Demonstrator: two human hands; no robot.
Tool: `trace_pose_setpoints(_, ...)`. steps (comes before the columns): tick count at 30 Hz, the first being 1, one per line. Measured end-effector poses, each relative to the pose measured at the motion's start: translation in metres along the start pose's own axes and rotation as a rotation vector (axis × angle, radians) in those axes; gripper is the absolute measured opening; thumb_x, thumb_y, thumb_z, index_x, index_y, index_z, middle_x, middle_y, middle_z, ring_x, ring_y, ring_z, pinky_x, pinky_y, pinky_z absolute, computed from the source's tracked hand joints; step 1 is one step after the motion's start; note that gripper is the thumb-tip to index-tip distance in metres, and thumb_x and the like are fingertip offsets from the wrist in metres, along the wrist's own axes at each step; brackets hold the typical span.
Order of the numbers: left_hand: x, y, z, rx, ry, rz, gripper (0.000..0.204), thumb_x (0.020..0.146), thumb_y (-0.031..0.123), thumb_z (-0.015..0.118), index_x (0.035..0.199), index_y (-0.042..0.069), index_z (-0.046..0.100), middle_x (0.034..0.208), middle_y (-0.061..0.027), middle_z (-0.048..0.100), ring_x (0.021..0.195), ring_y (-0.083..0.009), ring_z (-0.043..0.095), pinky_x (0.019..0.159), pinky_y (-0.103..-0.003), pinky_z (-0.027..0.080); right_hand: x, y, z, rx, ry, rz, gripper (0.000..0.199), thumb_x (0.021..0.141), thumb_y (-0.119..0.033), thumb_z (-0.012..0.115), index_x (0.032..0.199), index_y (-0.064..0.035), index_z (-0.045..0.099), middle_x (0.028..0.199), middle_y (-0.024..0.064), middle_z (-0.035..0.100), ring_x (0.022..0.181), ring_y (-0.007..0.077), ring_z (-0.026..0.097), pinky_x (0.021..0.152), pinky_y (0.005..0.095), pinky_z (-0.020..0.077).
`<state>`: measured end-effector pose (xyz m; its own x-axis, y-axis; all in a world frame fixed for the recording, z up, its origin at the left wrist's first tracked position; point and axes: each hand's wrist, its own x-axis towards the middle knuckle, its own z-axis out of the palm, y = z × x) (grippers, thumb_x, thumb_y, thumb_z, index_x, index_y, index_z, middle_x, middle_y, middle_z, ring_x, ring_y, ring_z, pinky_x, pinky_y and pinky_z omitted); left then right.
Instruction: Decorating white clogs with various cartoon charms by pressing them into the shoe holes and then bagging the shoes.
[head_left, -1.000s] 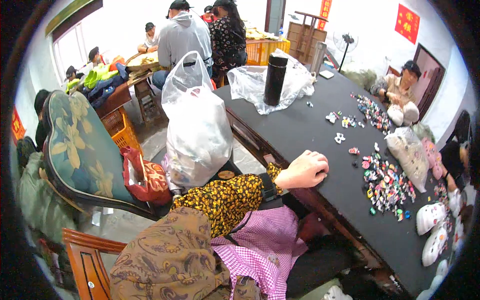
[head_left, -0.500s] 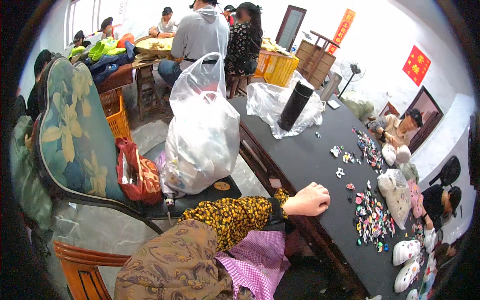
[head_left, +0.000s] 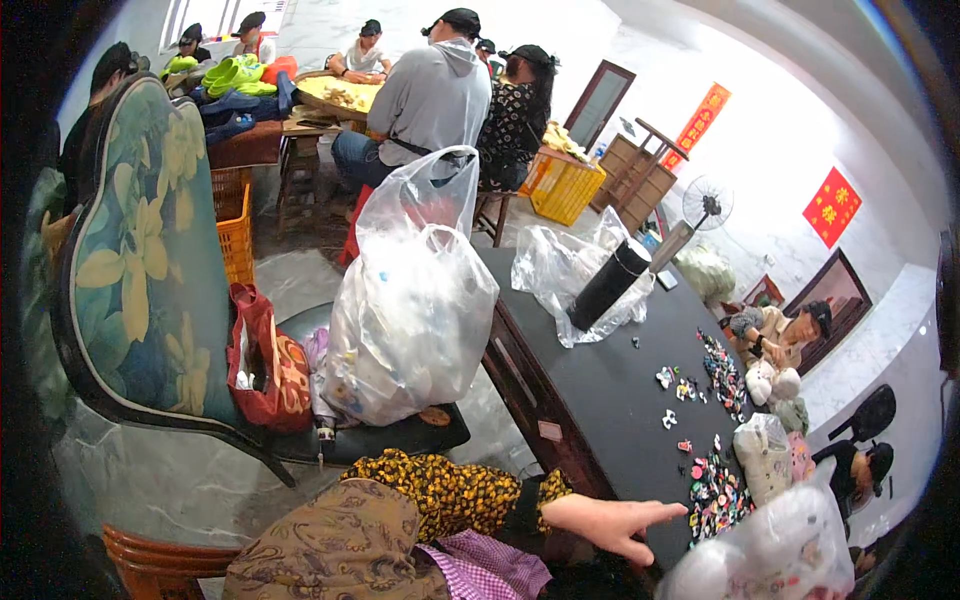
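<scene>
Hovering at the near edge of the desk (head_left: 600, 395), the left hand (head_left: 605, 522) pointed right, its fingers (head_left: 662, 513) parted, thumb spread, with nothing in their grasp; the right hand was out of view, so its hold could not be told. A clear bag (head_left: 775, 548) with white contents was at the near right, just beside the fingers, though whether thumb and plastic touched was unclear. The step in hand looked like a reach for that bag; gripping it would call for closing thumb and fingers on its left edge. Past the hand, small bright charms (head_left: 718, 497) lay heaped on the dark desk, and farther off a black flask (head_left: 608, 285) stood beside crumpled plastic (head_left: 545, 275). On the left, a chair (head_left: 140, 260) carried a red bag (head_left: 270, 375) and a stuffed white bag (head_left: 415, 335). People (head_left: 430, 100) sat at the far side, near a yellow crate (head_left: 565, 187).
</scene>
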<state>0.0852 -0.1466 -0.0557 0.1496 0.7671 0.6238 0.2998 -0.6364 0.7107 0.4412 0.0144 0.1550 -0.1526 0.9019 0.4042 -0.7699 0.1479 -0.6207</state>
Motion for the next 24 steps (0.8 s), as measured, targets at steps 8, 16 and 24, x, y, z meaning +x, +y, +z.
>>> trace_pose_setpoints(8,-0.011,0.02,-0.033,-0.254,0.305,-0.124,0.097,0.085,0.018,0.067,0.149,0.01,-0.005,0.124,-0.0237,0.045,0.08,-0.017,0.062,0.069,-0.029,0.053,0.084,0.132,0.031,0.027,-0.4,0.304,0.009,0.093,-0.014,0.058,0.094,-0.0053,0.059,0.08,0.0011,0.059,0.071,0.0108,0.052,0.08,0.0312,0.0472)
trace_pose_setpoints(16,-0.009,0.02,-0.092,0.014,0.522,-0.247,0.076,0.086,0.021,0.064,0.146,0.005,0.021,0.1,-0.0111,0.055,0.071,-0.0126,0.056,0.064,-0.027,0.047,0.057,0.194,0.086,0.023,-0.401,0.305,0.012,0.094,-0.013,0.056,0.099,-0.0025,0.06,0.08,0.0012,0.057,0.071,0.0097,0.054,0.081,0.0292,0.0486)
trace_pose_setpoints(24,0.015,-0.029,-0.095,0.447,0.345,-0.245,0.07,0.083,0.036,0.066,0.134,-0.003,0.039,0.137,-0.0309,0.035,0.127,-0.0429,0.037,0.101,-0.042,0.039,0.041,0.23,0.104,-0.331,-0.303,0.498,0.035,0.087,-0.009,0.062,0.119,0.0011,0.053,0.105,0.0134,0.064,0.088,0.0208,0.062,0.077,0.0338,0.05)
